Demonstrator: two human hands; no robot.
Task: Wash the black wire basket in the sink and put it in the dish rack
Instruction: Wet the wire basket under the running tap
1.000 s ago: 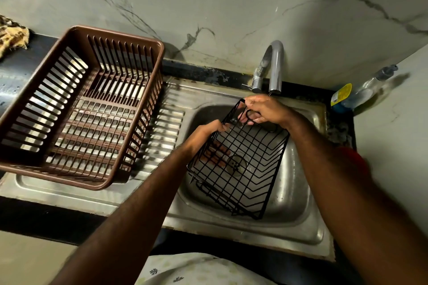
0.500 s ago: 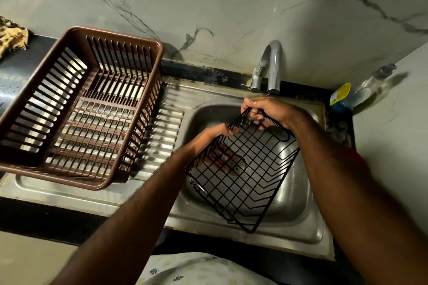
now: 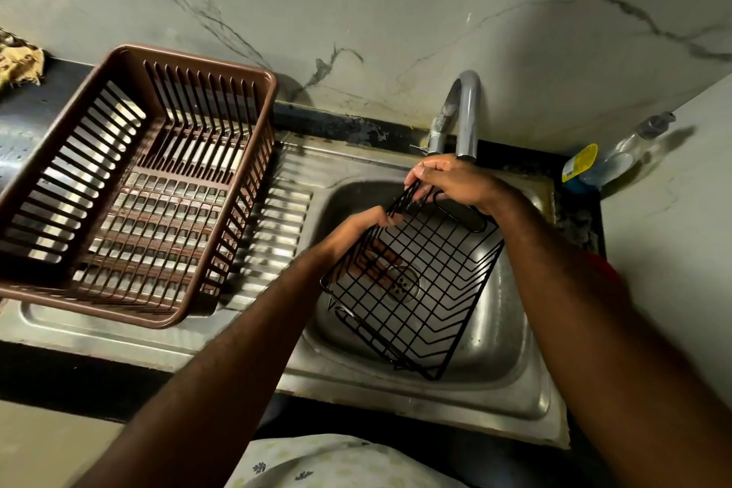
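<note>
The black wire basket [image 3: 412, 281] is hanging tilted over the sink [image 3: 495, 333] — both grips closed on its far rim, right hand [image 3: 451, 180] under the tap [image 3: 463, 111], left hand [image 3: 356, 228] at the corner. The brown dish rack [image 3: 130, 186] is sitting empty on the drainboard, well apart. A bottle [image 3: 618, 154] is lying behind the sink's right edge.

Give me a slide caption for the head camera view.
Both hands hold a black wire basket over the sink, beside a brown dish rack.
</note>
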